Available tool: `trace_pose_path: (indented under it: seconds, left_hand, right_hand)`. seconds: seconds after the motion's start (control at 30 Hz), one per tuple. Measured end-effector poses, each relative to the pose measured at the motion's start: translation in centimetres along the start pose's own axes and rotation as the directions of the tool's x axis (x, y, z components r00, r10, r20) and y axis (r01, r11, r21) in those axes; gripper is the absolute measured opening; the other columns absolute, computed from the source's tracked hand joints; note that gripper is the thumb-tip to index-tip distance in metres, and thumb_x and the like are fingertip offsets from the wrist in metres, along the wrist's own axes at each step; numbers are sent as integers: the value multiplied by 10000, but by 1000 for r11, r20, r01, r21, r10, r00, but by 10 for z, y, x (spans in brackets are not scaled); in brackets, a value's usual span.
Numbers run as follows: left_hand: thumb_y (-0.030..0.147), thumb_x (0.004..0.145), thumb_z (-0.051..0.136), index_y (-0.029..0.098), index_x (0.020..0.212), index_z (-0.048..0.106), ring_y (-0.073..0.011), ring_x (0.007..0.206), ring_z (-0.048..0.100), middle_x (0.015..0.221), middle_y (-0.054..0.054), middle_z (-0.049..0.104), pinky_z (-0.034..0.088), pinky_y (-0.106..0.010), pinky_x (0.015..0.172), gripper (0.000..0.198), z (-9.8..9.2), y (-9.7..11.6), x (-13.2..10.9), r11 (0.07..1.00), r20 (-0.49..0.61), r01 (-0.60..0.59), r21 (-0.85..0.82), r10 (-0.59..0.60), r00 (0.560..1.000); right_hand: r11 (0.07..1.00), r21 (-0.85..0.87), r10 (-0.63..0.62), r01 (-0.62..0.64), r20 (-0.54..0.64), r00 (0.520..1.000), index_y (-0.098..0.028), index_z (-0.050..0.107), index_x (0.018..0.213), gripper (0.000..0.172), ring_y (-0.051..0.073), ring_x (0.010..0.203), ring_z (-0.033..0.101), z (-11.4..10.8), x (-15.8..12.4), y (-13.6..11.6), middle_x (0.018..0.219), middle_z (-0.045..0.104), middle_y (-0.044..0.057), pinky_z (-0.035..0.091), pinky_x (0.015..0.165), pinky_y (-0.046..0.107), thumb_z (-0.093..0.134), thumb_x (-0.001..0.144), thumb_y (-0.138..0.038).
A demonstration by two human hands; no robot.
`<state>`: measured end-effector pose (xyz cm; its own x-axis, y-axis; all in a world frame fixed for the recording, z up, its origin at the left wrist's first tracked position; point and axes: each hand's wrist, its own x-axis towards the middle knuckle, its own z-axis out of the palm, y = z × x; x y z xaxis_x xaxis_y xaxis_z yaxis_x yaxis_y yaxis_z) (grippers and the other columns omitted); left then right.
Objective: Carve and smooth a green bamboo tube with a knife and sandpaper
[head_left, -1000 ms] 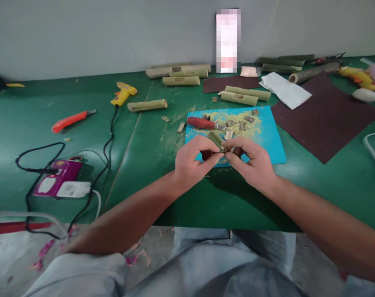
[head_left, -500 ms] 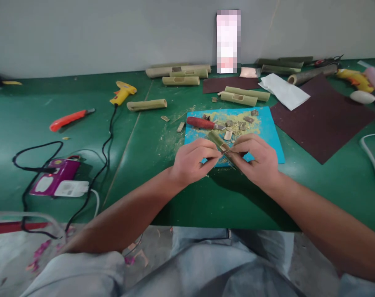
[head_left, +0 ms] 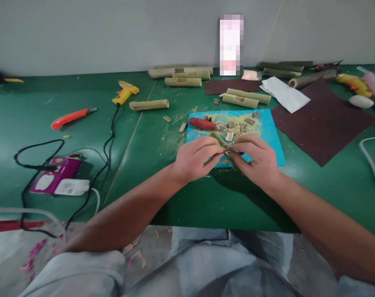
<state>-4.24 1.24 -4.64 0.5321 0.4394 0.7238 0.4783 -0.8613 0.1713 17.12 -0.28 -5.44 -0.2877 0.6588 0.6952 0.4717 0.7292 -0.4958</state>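
A short green bamboo tube [head_left: 217, 136] with a cut opening slants over the near edge of a blue board [head_left: 275, 142]. My right hand [head_left: 257, 159] is closed around it, thumb and fingers close to the opening. From the other side, my left hand [head_left: 198, 159] pinches at that opening; whatever its fingertips hold is too small and covered to make out. On the board, just beyond my hands, lie a red-handled carving knife [head_left: 202, 123], several small bamboo chips [head_left: 229, 136] and yellowish shavings.
Further cut bamboo tubes [head_left: 239, 100] lie behind the board. At left are a yellow glue gun [head_left: 124, 93], an orange cutter [head_left: 70, 119] and a purple power box [head_left: 60, 175] with cables. Dark brown sheets [head_left: 323, 128] and a white paper [head_left: 284, 95] lie at right.
My hands have drawn slightly closer together over the tube's opening and cover more of it. The whole view has shifted a little; the things on the table stay in place.
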Motion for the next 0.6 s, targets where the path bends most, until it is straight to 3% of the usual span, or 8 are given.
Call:
trace_pose_path:
  seconds: [0.1, 0.2, 0.3, 0.43, 0.5, 0.6]
  left_hand:
    - [233, 899, 661, 177, 1031, 651, -99, 651, 643, 900, -41, 720, 538, -213, 629, 144, 5, 3, -3, 916, 89, 285, -281, -271, 959]
    - [269, 914, 645, 175, 997, 685, -77, 502, 579, 720, -2, 690, 506, -196, 512, 133, 9, 9, -4, 658, 210, 534, -532, -508, 835]
    - [306, 899, 659, 169, 923, 715, -71, 434, 538, 679, -1, 691, 468, -195, 442, 149, 12, 11, -1, 406, 273, 653, -639, -674, 687]
    - [318, 855, 695, 149, 830, 714, -69, 416, 528, 686, -19, 709, 429, -192, 413, 172, 13, 4, 4, 220, 306, 722, -656, -797, 521]
    - [318, 848, 692, 146, 850, 722, -70, 424, 531, 703, -28, 713, 418, -192, 414, 174, 13, -2, 3, 195, 322, 745, -638, -811, 488]
    - [302, 859, 667, 158, 947, 743, -72, 449, 538, 726, -30, 715, 433, -199, 439, 186, 13, -11, -1, 285, 279, 744, -604, -800, 532]
  right_hand:
    - [1000, -5, -27, 26, -14, 1000, -208, 683, 920, 57, 194, 910, 683, 1, 1, 0, 968, 709, 83, 548, 778, 326, 633, 906, -184]
    - [1000, 2, 15, -15, -4, 1000, -211, 671, 908, 43, 187, 886, 679, 1, 0, -1, 955, 706, 76, 541, 761, 319, 630, 911, -199]
    - [996, -11, 94, -94, 38, 995, -210, 657, 953, 70, 175, 844, 667, 0, 0, -1, 982, 698, 74, 533, 735, 313, 613, 920, -253]
    - [966, -126, 240, -224, 126, 963, -189, 632, 1132, 260, 173, 751, 641, 0, -1, -1, 1021, 690, 82, 506, 676, 324, 599, 912, -324]
    - [941, -228, 290, -249, 168, 942, -184, 621, 1174, 322, 185, 750, 637, 1, -1, -1, 1045, 686, 89, 483, 658, 331, 607, 898, -350]
    - [891, -383, 351, -243, 243, 904, -183, 637, 1124, 316, 222, 810, 642, 1, -1, -2, 1027, 681, 91, 443, 633, 334, 619, 880, -383]
